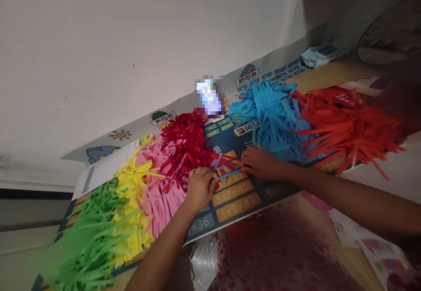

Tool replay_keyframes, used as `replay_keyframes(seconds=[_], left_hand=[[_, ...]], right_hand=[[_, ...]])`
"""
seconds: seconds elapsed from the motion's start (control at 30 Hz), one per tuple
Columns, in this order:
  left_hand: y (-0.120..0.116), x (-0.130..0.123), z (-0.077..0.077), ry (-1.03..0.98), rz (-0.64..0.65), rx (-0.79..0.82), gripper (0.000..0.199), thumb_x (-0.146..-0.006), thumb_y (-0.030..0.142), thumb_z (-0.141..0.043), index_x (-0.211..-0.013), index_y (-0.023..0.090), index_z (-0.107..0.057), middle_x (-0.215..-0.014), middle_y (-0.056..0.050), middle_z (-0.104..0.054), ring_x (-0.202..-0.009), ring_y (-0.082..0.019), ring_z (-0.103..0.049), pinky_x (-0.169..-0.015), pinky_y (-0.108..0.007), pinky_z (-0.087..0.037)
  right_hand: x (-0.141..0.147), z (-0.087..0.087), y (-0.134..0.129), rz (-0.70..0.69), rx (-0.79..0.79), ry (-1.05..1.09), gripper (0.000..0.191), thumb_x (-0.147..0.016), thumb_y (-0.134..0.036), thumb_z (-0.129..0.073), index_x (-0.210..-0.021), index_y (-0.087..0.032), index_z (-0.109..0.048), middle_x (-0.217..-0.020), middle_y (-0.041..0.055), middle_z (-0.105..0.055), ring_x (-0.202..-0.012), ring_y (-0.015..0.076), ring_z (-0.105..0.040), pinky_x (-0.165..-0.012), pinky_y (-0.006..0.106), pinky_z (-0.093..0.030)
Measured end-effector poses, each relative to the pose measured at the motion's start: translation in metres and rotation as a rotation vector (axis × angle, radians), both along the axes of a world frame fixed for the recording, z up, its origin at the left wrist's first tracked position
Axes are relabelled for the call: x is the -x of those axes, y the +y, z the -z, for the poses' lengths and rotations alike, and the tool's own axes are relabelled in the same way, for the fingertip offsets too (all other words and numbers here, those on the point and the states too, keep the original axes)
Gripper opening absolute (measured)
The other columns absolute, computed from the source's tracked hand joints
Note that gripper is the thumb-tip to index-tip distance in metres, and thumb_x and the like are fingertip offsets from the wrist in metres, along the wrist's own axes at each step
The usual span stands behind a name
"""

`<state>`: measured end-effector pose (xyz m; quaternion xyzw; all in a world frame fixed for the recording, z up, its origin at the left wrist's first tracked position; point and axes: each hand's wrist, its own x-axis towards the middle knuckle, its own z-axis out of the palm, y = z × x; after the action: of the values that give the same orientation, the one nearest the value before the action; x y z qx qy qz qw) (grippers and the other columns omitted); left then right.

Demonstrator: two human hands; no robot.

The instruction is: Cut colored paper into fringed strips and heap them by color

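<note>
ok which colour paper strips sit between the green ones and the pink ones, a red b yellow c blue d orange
b, the yellow paper strips lie directly between the green strips and the pink strips.

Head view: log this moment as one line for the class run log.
left hand: at pink paper fringe | right hand: by blue paper fringe | between: blue strip | under: times-table poster

One left hand point(200, 189), one right hand point(261, 164), six bunches of paper strips point(269, 120); one multiplication poster point(233, 199)
</note>
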<state>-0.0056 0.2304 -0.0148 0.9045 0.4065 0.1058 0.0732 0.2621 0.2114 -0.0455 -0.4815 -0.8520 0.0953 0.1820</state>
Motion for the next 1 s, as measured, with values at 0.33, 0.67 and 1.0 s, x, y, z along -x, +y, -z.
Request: replay_keyframes(seconds=[0.33,0.67,1.0], left_hand=[[0.002,-0.007,-0.002,0.008,-0.151,0.096,0.008,-0.083,0.024,-0.061,-0.080,0.021,-0.067,-0.086,-0.004,-0.066,-0.090,-0.023,-0.056,-0.080,-0.038,-0.034],[-0.010,-0.012,0.008,0.010,0.187,-0.294,0.026,-0.086,0.018,-0.062,-0.102,0.036,-0.071,-0.089,0.000,-0.069,-0.093,-0.022,-0.050,-0.098,-0.046,-0.026],[-0.012,-0.036,0.006,0.066,0.151,-0.336,0.015,-0.084,0.016,-0.060,-0.071,0.019,-0.065,-0.072,-0.002,-0.063,-0.081,-0.018,-0.052,-0.097,-0.046,-0.029]], right_hand=[[0.006,-0.026,0.020,0.038,0.330,-0.023,0.007,-0.081,-0.025,-0.067,-0.077,-0.020,-0.067,-0.086,0.0024,-0.065,-0.087,0.0184,-0.055,-0.072,0.029,-0.026],[0.032,-0.031,-0.003,-0.083,-0.049,-0.227,0.013,-0.091,-0.018,-0.052,-0.093,-0.017,-0.064,-0.095,0.0084,-0.065,-0.094,0.0220,-0.051,-0.076,0.035,-0.028],[0.052,-0.019,-0.004,-0.160,-0.321,-0.281,0.020,-0.094,-0.015,-0.050,-0.082,-0.016,-0.066,-0.081,0.0038,-0.065,-0.082,0.0195,-0.052,-0.073,0.037,-0.030]])
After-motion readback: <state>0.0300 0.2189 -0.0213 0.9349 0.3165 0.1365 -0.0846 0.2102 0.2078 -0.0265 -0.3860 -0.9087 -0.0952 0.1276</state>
